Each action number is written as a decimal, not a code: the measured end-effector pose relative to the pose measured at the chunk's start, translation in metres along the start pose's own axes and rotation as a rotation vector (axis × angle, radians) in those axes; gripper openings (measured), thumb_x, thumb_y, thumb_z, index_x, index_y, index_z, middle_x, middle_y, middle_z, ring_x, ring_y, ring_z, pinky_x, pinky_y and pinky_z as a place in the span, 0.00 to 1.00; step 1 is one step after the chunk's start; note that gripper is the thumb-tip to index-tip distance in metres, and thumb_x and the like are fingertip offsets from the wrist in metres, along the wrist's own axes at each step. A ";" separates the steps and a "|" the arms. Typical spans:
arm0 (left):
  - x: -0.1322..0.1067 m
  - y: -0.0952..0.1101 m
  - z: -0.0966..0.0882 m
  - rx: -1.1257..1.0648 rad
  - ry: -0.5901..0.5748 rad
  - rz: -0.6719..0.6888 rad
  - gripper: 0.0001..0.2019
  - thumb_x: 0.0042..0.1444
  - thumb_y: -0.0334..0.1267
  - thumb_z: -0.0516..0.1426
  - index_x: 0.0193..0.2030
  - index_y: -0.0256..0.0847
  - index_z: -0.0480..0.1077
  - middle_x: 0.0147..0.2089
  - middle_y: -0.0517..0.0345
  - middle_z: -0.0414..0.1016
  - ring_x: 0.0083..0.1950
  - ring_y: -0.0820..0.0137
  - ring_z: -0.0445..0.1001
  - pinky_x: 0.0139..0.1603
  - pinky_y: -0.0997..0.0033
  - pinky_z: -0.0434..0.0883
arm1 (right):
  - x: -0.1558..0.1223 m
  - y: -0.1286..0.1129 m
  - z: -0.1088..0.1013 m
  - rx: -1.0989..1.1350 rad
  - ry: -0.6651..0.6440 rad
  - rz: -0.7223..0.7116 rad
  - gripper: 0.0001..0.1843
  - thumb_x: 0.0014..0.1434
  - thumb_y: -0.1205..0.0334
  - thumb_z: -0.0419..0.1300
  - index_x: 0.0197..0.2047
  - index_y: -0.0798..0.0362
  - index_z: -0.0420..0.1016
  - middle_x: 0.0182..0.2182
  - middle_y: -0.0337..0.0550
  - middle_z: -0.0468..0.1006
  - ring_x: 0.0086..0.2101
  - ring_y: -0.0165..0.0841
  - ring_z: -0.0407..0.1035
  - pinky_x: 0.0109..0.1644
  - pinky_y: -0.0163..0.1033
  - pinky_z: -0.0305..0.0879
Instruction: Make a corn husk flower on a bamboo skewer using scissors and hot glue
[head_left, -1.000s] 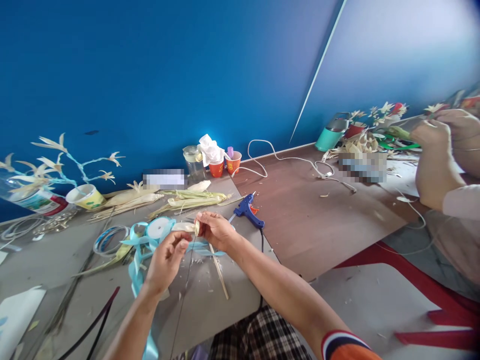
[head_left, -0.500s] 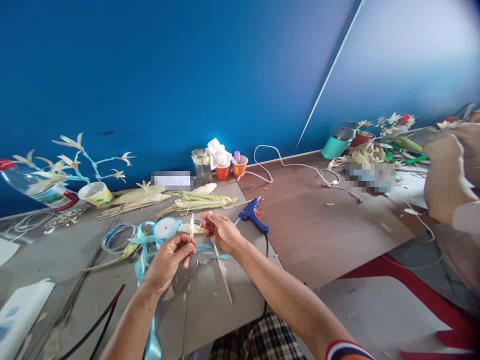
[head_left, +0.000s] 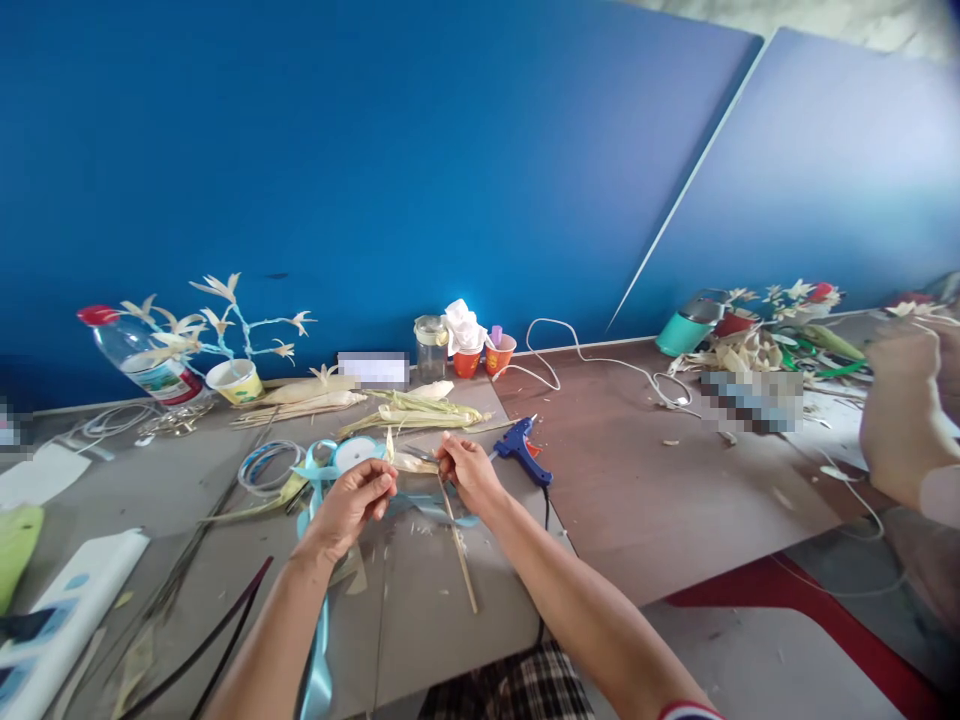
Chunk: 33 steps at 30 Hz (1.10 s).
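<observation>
My left hand (head_left: 361,500) is closed in a pinch on a small pale strip of corn husk (head_left: 390,446), which stands up from the fingertips. To its right, my right hand (head_left: 469,474) has its fingers pressed together; what they hold, if anything, I cannot make out. A thin wooden stick (head_left: 461,555) slants down the table from just below the right fingers. Between the hands lies a wider pale husk piece (head_left: 414,462). A roll of light blue ribbon (head_left: 358,453) rests behind my left hand, its loose end trailing toward the front. The blue glue gun (head_left: 523,450) lies right of my right hand.
Husk bundles (head_left: 420,410) lie behind the hands. Along the wall stand a glass jar (head_left: 431,350), paper cups (head_left: 499,354), a bottle (head_left: 161,370) and husk flowers in a cup (head_left: 234,382). A power strip (head_left: 82,610) lies left. At right is another person's arm (head_left: 904,410).
My right hand has drawn away to the right from my left hand, its fingers now closer together. My left hand keeps its pinch on the husk strip. The camera view has tilted and shifted left.
</observation>
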<state>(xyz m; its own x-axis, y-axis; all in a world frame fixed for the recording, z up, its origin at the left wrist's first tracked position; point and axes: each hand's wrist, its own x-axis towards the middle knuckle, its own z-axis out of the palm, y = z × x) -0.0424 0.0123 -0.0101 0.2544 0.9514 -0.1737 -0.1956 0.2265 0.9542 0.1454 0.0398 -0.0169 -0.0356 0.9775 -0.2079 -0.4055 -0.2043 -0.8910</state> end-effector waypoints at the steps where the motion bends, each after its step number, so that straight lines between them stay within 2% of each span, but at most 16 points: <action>1: 0.001 -0.001 -0.001 -0.004 0.006 0.003 0.10 0.48 0.41 0.63 0.33 0.38 0.69 0.25 0.64 0.69 0.18 0.81 0.61 0.21 0.78 0.53 | 0.000 -0.001 0.000 0.009 0.003 -0.013 0.17 0.45 0.49 0.63 0.19 0.55 0.68 0.13 0.33 0.63 0.16 0.23 0.53 0.22 0.32 0.48; 5: 0.003 -0.002 -0.003 0.018 0.023 0.007 0.12 0.47 0.43 0.64 0.32 0.38 0.69 0.24 0.64 0.69 0.19 0.80 0.61 0.21 0.77 0.53 | -0.003 -0.009 0.003 -0.012 0.013 -0.117 0.10 0.43 0.58 0.62 0.28 0.54 0.72 0.20 0.33 0.67 0.19 0.23 0.57 0.25 0.31 0.53; 9: 0.004 -0.002 -0.002 0.066 0.029 0.007 0.14 0.45 0.45 0.64 0.32 0.38 0.69 0.25 0.64 0.69 0.19 0.79 0.61 0.21 0.77 0.53 | -0.003 -0.025 0.001 -0.204 0.012 -0.270 0.09 0.47 0.61 0.57 0.33 0.54 0.71 0.26 0.36 0.70 0.24 0.25 0.64 0.31 0.33 0.60; 12: 0.004 -0.001 -0.003 0.099 0.047 0.016 0.15 0.44 0.46 0.65 0.32 0.38 0.69 0.25 0.64 0.70 0.19 0.79 0.61 0.21 0.76 0.53 | 0.007 -0.039 -0.004 -0.595 0.006 -0.412 0.09 0.51 0.63 0.54 0.36 0.54 0.71 0.28 0.39 0.72 0.30 0.30 0.67 0.36 0.35 0.62; 14: 0.005 -0.001 -0.005 0.108 0.069 0.023 0.16 0.42 0.47 0.65 0.32 0.38 0.69 0.25 0.63 0.70 0.19 0.78 0.61 0.22 0.76 0.55 | 0.018 -0.046 -0.009 -0.922 0.015 -0.487 0.11 0.53 0.66 0.53 0.39 0.55 0.72 0.35 0.44 0.75 0.36 0.33 0.69 0.42 0.37 0.63; 17: 0.006 -0.001 -0.007 0.117 0.105 0.027 0.18 0.41 0.48 0.65 0.33 0.37 0.70 0.25 0.62 0.70 0.20 0.77 0.62 0.22 0.75 0.56 | 0.037 -0.050 -0.012 -1.438 0.031 -0.462 0.18 0.55 0.65 0.53 0.49 0.55 0.68 0.46 0.51 0.73 0.46 0.39 0.67 0.49 0.41 0.61; 19: 0.006 -0.001 -0.007 0.124 0.109 0.028 0.18 0.42 0.47 0.65 0.34 0.37 0.71 0.26 0.61 0.71 0.20 0.78 0.62 0.22 0.76 0.57 | 0.048 -0.047 -0.013 -1.649 0.016 -0.407 0.22 0.55 0.63 0.54 0.54 0.56 0.65 0.49 0.55 0.71 0.48 0.43 0.65 0.50 0.45 0.60; 26: 0.005 0.001 -0.008 0.144 0.111 0.047 0.17 0.43 0.47 0.65 0.34 0.35 0.72 0.26 0.60 0.71 0.19 0.79 0.62 0.22 0.77 0.57 | 0.067 -0.033 -0.010 -1.789 -0.073 -0.401 0.31 0.49 0.67 0.58 0.58 0.60 0.59 0.49 0.60 0.70 0.50 0.47 0.63 0.52 0.48 0.55; 33: 0.005 0.000 -0.010 0.149 0.114 0.059 0.17 0.43 0.47 0.64 0.34 0.35 0.73 0.26 0.59 0.71 0.20 0.79 0.62 0.23 0.76 0.58 | 0.082 -0.028 -0.012 -1.793 -0.080 -0.413 0.28 0.50 0.70 0.57 0.55 0.61 0.60 0.44 0.60 0.74 0.46 0.47 0.67 0.51 0.48 0.55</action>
<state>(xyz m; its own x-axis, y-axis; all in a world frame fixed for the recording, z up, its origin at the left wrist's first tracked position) -0.0507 0.0193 -0.0139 0.1363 0.9814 -0.1350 -0.0620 0.1444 0.9876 0.1646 0.1245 -0.0139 -0.2584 0.9628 0.0788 0.9435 0.2690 -0.1937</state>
